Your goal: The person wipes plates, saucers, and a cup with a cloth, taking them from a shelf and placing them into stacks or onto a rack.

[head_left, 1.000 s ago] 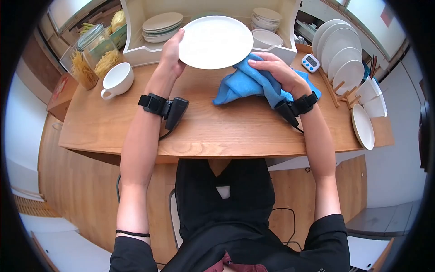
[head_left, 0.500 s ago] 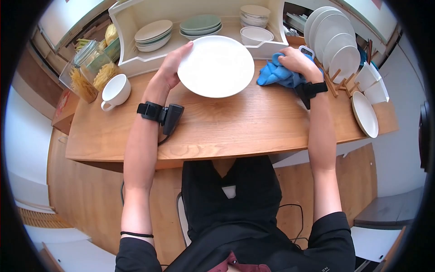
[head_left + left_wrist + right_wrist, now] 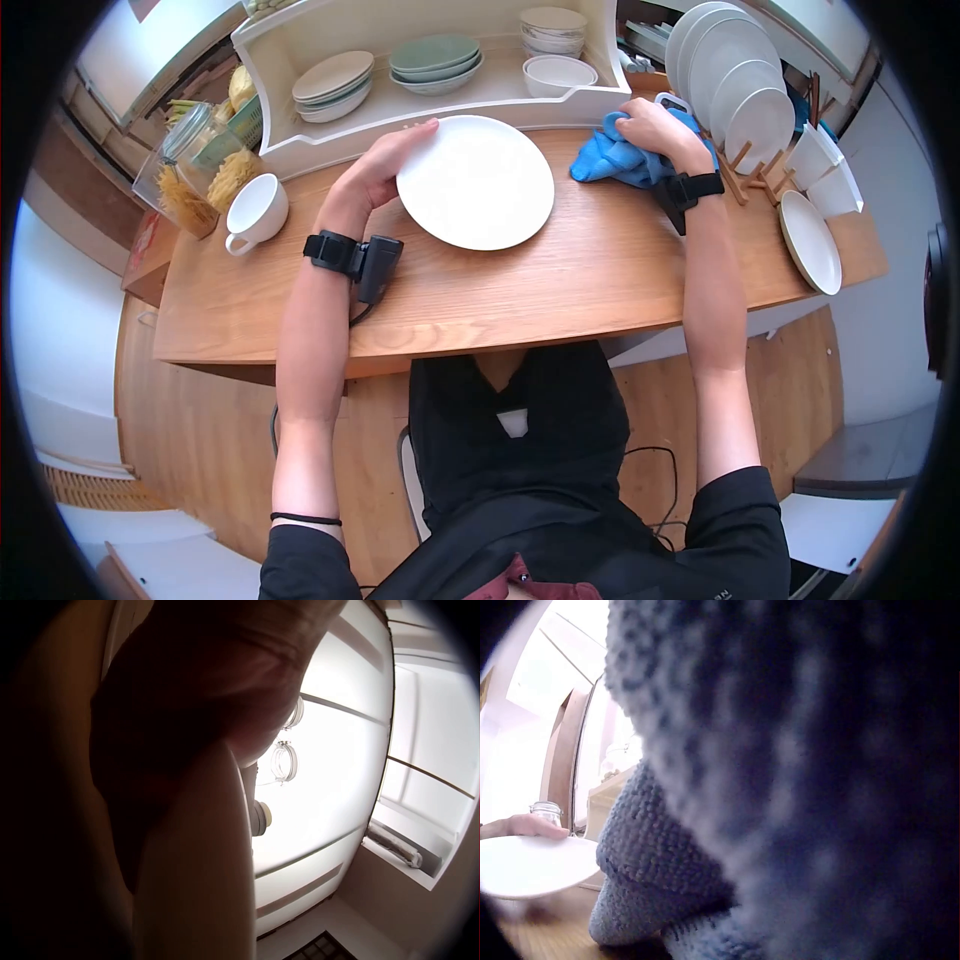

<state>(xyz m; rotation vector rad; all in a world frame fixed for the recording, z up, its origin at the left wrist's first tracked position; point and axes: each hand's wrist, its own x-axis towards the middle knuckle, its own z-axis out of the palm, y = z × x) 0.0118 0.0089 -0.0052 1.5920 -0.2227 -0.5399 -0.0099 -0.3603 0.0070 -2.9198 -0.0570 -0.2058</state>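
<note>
My left hand (image 3: 383,170) grips a round white plate (image 3: 476,185) by its left edge, thumb on the upper face. The plate is held over the wooden table (image 3: 450,305), tilted a little. In the left wrist view the dark hand wraps the plate's edge (image 3: 214,877). On the right, my right hand (image 3: 655,132) holds a crumpled blue cloth (image 3: 605,158) low at the table, beside the dish rack. The cloth (image 3: 656,840) fills most of the right wrist view and hides the right fingers there.
A white shelf (image 3: 340,143) at the back bears stacked plates and bowls. Left stand a white cup (image 3: 257,210) and pasta jars (image 3: 195,165). Right are a wooden rack (image 3: 740,185) with upright plates, a white utensil holder (image 3: 835,185) and a plate (image 3: 810,240) near the table's edge.
The right hand and cloth have moved from the plate's right edge to the table's right side. My left hand has lowered the plate toward me, uncovering green bowls on the shelf.
</note>
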